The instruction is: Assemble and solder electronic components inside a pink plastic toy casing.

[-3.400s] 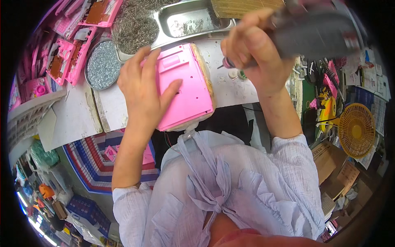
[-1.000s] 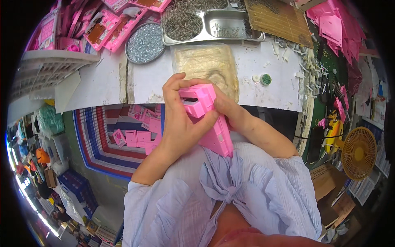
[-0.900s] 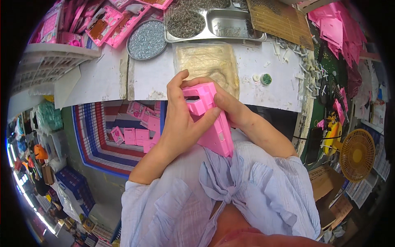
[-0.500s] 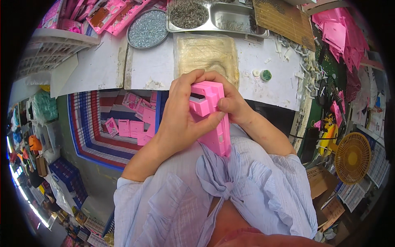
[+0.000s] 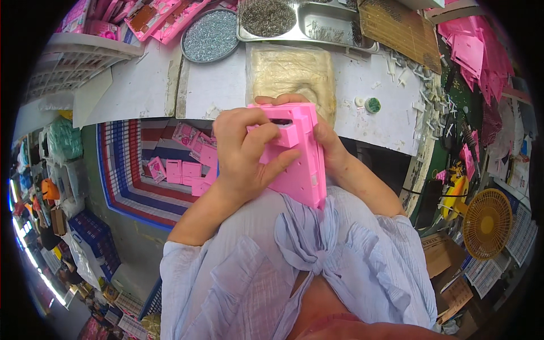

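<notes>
Upright in front of my chest is a pink plastic case (image 5: 303, 175) with a slot and a raised block near its top. My left hand (image 5: 241, 150) has its fingers bent around that block, the thumb pressed to the case's face. My right hand (image 5: 328, 141) grips the far side and edge, its fingers partly hidden behind the case. Just beyond, on the white worktable (image 5: 218, 85), lies a yellowish pad (image 5: 289, 71) in clear plastic.
A round tray of small silvery parts (image 5: 209, 37) and a metal tray with dark screws (image 5: 269, 20) stand at the back. Below left, a striped basket (image 5: 122, 192) holds several pink cases. A green-topped little pot (image 5: 372, 105) and white plastic pieces lie to the right.
The case has turned so more of its broad face shows. My left fingers have moved from its top onto the raised block. The whole view has shifted slightly.
</notes>
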{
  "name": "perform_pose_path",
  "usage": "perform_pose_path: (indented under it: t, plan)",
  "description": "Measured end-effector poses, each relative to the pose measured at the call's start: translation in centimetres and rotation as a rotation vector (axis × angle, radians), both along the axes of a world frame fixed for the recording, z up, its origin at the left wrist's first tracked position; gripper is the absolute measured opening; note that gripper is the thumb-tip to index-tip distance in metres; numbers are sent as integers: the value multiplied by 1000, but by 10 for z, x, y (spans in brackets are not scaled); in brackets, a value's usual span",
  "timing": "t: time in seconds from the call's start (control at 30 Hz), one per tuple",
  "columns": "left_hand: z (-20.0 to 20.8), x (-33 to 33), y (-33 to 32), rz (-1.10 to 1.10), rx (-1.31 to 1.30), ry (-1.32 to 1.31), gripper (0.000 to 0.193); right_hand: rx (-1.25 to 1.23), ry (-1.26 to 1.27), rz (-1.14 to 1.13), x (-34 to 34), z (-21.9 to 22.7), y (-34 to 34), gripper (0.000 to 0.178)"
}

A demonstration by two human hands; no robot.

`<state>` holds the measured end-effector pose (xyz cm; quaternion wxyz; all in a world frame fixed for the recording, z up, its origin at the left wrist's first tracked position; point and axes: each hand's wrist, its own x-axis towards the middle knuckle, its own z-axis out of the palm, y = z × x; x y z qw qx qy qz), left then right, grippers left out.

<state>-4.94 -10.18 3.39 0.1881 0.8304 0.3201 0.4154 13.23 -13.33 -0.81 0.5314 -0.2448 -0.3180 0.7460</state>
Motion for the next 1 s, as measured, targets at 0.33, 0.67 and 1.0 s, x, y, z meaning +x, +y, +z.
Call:
perform_pose_path:
  t: [0.33,0.67,1.0]
  plan:
    - [-19,15,20,-187,136,-183,43,-84,83,85,0,8,-4,85]
    - [-14,17,14,-228,203,-216,39,-49,68,97,2,-5,-5,96]
    - [-3,23,36,-145,238,-138,44,-124,186,26,2,23,1,106]
